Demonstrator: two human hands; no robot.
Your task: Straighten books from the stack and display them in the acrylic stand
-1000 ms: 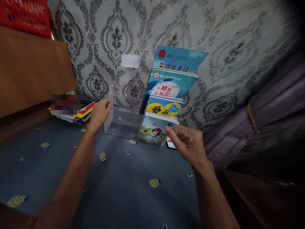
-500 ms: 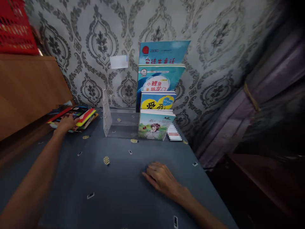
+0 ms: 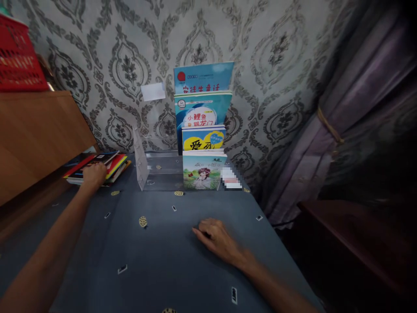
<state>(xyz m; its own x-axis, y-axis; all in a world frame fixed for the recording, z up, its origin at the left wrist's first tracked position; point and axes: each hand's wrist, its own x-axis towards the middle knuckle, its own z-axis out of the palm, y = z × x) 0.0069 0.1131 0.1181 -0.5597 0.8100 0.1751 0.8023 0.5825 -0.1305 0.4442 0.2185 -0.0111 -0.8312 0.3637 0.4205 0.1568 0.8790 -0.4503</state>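
My left hand (image 3: pixel 94 174) is on the pile of books (image 3: pixel 122 166) at the far left of the table, its fingers curled onto a dark-covered top book (image 3: pixel 103 157). The fingertips are partly hidden. My right hand (image 3: pixel 213 237) rests on the tabletop with its fingers curled in and nothing visible in it. Beyond it stands a clear tiered book rack (image 3: pixel 140 163). On its right side, several picture books rise in steps: a green-and-white one (image 3: pixel 202 171) in front, then a yellow-and-blue one (image 3: pixel 205 138), a teal one (image 3: pixel 203 106) and a blue one (image 3: pixel 206 77).
A dark blue patterned cloth (image 3: pixel 163 261) covers the table. Left of the pile is a wooden cabinet (image 3: pixel 39 139) with a red basket (image 3: pixel 21 56) on top. A blurred-out white item (image 3: pixel 232 179) lies beside the rack. A tied curtain (image 3: pixel 302 148) hangs at the right.
My left hand's fingers have gone from stretched flat over the top book to curled on it. The view has shifted slightly to the right. My right hand has stayed on the table.
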